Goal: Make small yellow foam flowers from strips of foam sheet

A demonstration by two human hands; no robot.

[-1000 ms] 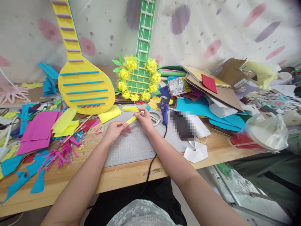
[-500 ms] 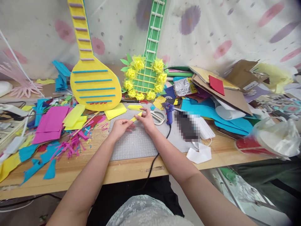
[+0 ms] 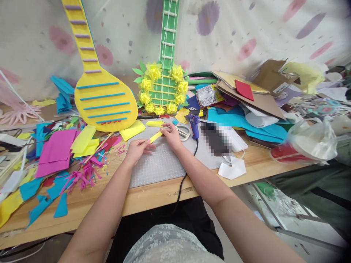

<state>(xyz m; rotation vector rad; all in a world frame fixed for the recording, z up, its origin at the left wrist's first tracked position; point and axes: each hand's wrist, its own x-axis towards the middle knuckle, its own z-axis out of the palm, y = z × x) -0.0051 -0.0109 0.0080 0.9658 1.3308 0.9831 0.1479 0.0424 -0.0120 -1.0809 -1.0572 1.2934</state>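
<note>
Between my two hands stretches a small yellow paper strip [image 3: 156, 137], held above the grey cutting mat [image 3: 161, 166]. My left hand [image 3: 138, 149] pinches its near left end, and my right hand [image 3: 172, 136] grips the far right end. Just beyond the fingers lies another yellow piece [image 3: 154, 123] on the mat. Scissors with pale handles [image 3: 184, 133] rest right of my right hand, partly behind it. A purple hot glue gun [image 3: 194, 127] stands beside them, its black cord running down over the table edge.
A yellow lute-shaped craft [image 3: 105, 98] and a green one with yellow flowers [image 3: 164, 84] lean at the back. Coloured paper scraps [image 3: 57, 149] cover the left side. A blurred dark object [image 3: 215, 138], a white mask [image 3: 233, 168], paper stacks and a bagged red cup [image 3: 287, 151] are rightward.
My hands have drawn slightly apart, and more of the yellow strip shows between them. The whole view has shifted a little, with the objects at the back now further left.
</note>
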